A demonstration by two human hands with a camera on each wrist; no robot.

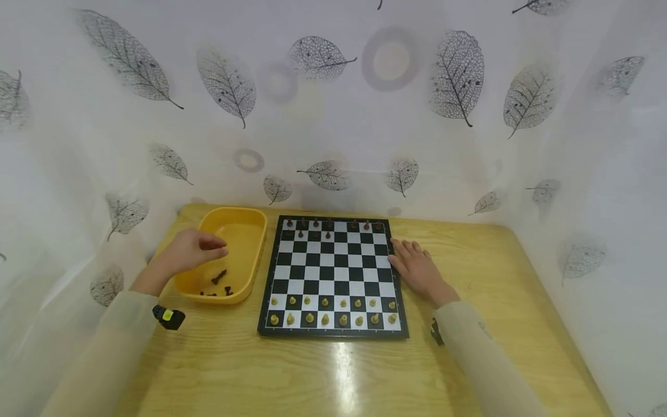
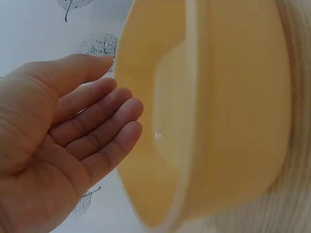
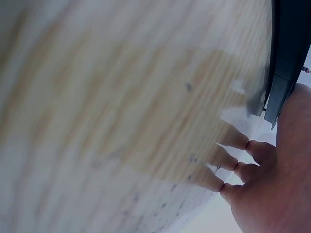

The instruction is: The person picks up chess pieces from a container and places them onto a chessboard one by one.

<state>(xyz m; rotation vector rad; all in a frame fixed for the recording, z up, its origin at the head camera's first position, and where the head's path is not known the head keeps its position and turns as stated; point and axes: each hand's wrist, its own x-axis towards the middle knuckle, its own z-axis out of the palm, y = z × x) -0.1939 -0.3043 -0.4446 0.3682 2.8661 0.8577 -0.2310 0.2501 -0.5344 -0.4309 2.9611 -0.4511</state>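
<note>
My left hand (image 1: 189,250) hovers over the yellow plastic tub (image 1: 262,246), thumb and fingers loosely bent with nothing between them; the left wrist view shows the palm beside the tub's rim. Several dark chess pieces (image 1: 219,277) lie at the tub's near end. To its right is a black-and-white chessboard (image 1: 326,272). Yellowish pieces (image 1: 325,319) stand in two rows along its near side. Dark red pieces (image 1: 315,223) occupy the far side, with a gap in the back row and several in the row before it. My right hand (image 1: 418,269) rests at the board's right edge, fingers extended.
Both the tub and the board stand on a light wooden table (image 1: 250,370). A pale curtain with leaf prints (image 1: 344,133) encloses the table at the back and sides. Each wrist wears a small dark device (image 1: 169,317).
</note>
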